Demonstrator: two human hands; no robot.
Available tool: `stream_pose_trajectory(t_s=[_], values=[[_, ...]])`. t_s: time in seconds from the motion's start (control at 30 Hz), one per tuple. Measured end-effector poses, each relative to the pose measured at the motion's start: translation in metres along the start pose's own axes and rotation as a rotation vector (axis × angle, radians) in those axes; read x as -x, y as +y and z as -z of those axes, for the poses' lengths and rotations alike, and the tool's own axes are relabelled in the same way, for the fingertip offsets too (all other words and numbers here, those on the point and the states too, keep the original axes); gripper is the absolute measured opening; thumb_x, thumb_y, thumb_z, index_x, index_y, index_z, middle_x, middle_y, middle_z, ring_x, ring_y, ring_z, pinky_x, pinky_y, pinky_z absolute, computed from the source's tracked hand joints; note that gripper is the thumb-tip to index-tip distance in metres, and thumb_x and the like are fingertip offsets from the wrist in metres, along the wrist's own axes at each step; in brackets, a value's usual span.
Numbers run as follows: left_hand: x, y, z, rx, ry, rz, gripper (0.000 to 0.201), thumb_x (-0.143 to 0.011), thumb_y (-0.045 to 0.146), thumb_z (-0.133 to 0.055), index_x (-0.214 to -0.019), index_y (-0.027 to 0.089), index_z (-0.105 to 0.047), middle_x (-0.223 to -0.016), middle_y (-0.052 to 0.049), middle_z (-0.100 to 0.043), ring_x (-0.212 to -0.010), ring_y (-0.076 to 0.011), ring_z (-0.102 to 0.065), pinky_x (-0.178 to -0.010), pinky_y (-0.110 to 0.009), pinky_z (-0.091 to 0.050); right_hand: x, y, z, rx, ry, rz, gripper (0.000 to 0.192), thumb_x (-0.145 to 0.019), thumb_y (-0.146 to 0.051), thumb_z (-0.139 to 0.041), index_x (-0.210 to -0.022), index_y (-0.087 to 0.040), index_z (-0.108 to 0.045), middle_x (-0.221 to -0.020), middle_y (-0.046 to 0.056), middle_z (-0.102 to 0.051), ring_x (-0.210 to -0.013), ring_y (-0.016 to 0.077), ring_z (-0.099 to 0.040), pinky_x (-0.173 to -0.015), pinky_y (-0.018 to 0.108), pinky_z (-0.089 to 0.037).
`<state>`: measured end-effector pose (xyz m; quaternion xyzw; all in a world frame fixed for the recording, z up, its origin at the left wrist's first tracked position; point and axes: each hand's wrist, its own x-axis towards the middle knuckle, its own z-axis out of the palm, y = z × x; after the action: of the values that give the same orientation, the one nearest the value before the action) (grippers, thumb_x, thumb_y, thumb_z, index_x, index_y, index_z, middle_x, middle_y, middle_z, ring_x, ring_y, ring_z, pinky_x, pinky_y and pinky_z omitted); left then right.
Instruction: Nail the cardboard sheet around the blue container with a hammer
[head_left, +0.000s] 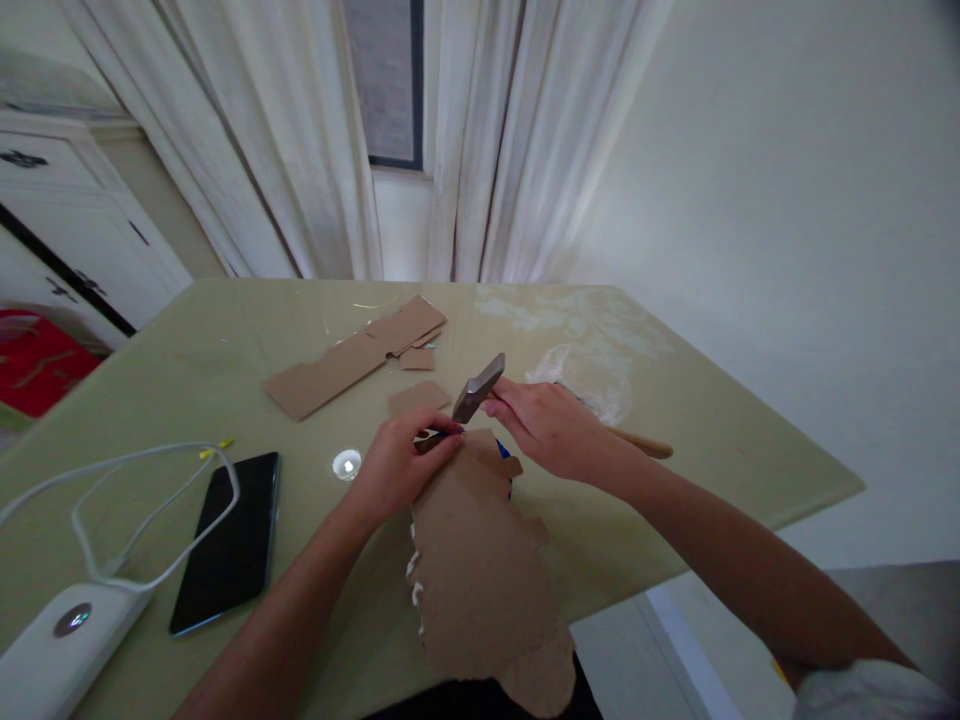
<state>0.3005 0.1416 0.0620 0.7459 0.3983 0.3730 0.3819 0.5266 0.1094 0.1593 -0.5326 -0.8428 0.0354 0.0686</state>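
Note:
My right hand (551, 428) grips a hammer with a wooden handle (645, 443); its metal head (478, 388) is raised just above the far end of a torn cardboard sheet (476, 565). My left hand (401, 462) pinches a small dark object (435, 437) at that end of the sheet, right under the hammer head. What the object is I cannot tell. The sheet lies on the green table (225, 350) and hangs over its near edge. Something blue (504, 452) shows beneath it.
A long cardboard strip (352, 358) and small cardboard scraps (418, 397) lie farther back. A black phone (229, 540), a white cable (135, 500), a white charger (52, 650) sit at left. Clear plastic (581, 375) lies behind my right hand. The table edge drops off at right.

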Motion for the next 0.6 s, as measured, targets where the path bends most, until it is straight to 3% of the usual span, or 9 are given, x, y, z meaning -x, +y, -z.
stream_pose_trajectory(t_s=[0.17, 0.27, 0.5, 0.6], values=[[-0.0006, -0.0018, 0.0007, 0.007, 0.002, -0.039, 0.017, -0.092, 0.042, -0.079, -0.095, 0.026, -0.085, -0.106, -0.006, -0.078, -0.097, -0.0236, -0.076, -0.082, -0.035, -0.064, 0.0003, -0.0012, 0.0017, 0.006, -0.045, 0.006, 0.039, -0.117, -0.042, -0.035, -0.119, -0.017, -0.064, -0.104, 0.011, -0.079, -0.087, 0.0226, -0.073, -0.074, 0.032, -0.038], [-0.0004, 0.0004, 0.0018, -0.03, 0.01, -0.049, 0.017, -0.092, 0.043, -0.079, -0.091, 0.026, -0.086, -0.104, -0.006, -0.078, -0.095, -0.0237, -0.076, -0.086, -0.038, -0.063, 0.0009, -0.0007, 0.0033, -0.006, 0.002, 0.002, 0.039, -0.118, -0.042, -0.033, -0.119, -0.017, -0.064, -0.105, 0.011, -0.079, -0.087, 0.0229, -0.073, -0.074, 0.032, -0.038], [0.0012, 0.0065, 0.0066, -0.158, -0.038, -0.085, 0.025, -0.086, 0.047, -0.084, -0.1, 0.025, -0.084, -0.108, -0.007, -0.077, -0.096, -0.025, -0.075, -0.088, -0.039, -0.06, 0.0034, 0.0, 0.0033, -0.019, -0.055, 0.006, 0.038, -0.117, -0.04, -0.036, -0.116, -0.017, -0.065, -0.103, 0.011, -0.079, -0.09, 0.0232, -0.073, -0.077, 0.032, -0.039], [0.0011, 0.005, 0.0068, -0.161, -0.033, -0.078, 0.026, -0.086, 0.047, -0.084, -0.101, 0.026, -0.084, -0.11, -0.006, -0.076, -0.096, -0.0244, -0.074, -0.087, -0.038, -0.06, 0.004, 0.0011, 0.0016, -0.041, -0.003, -0.006, 0.038, -0.117, -0.039, -0.034, -0.118, -0.017, -0.065, -0.105, 0.011, -0.078, -0.092, 0.0237, -0.073, -0.078, 0.032, -0.04]])
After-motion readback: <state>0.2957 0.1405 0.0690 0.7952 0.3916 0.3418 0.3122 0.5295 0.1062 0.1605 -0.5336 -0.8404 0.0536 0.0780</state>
